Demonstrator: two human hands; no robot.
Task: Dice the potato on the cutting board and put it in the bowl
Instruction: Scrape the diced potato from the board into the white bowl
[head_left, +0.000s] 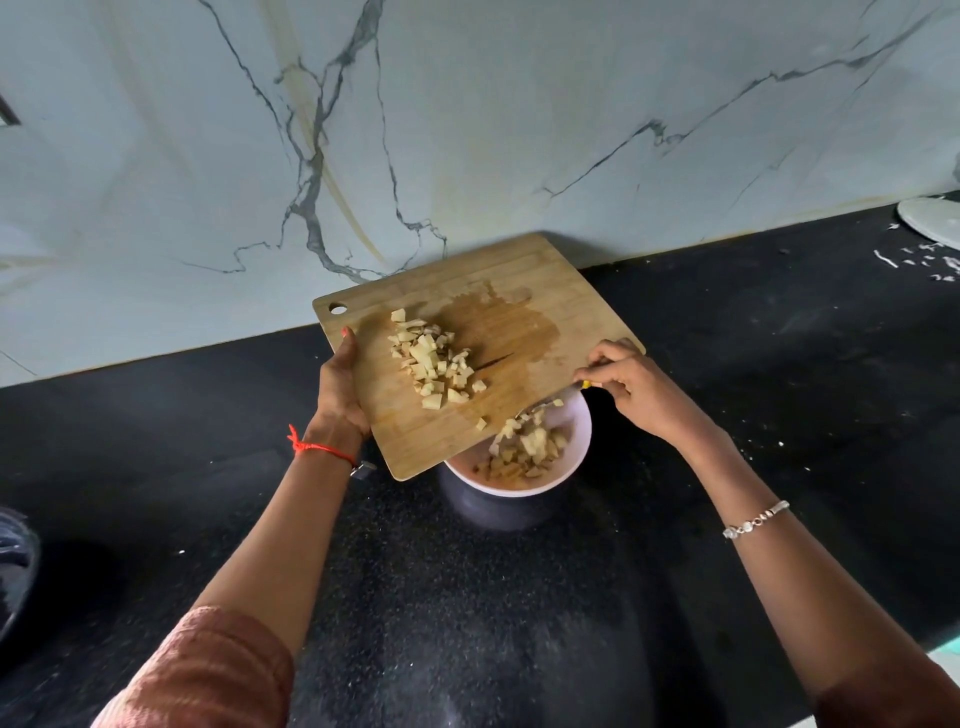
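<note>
Black granite counter (727, 364): left hand (340, 387) grips the tilted cutting board (519, 312) half-covering the bowl (581, 441), diced potato (434, 364) on both; right hand (631, 387) pinches a yellow-handled knife (586, 385); white plate (930, 221) far right.

I count one cutting board (545, 306), one bowl (583, 436), one knife (586, 385), two hands, a left hand (340, 387) and a right hand (634, 389), two heaps of diced potato, a board heap (434, 364) and a bowl heap (530, 449), and one pale plate (932, 221) far right.
</note>
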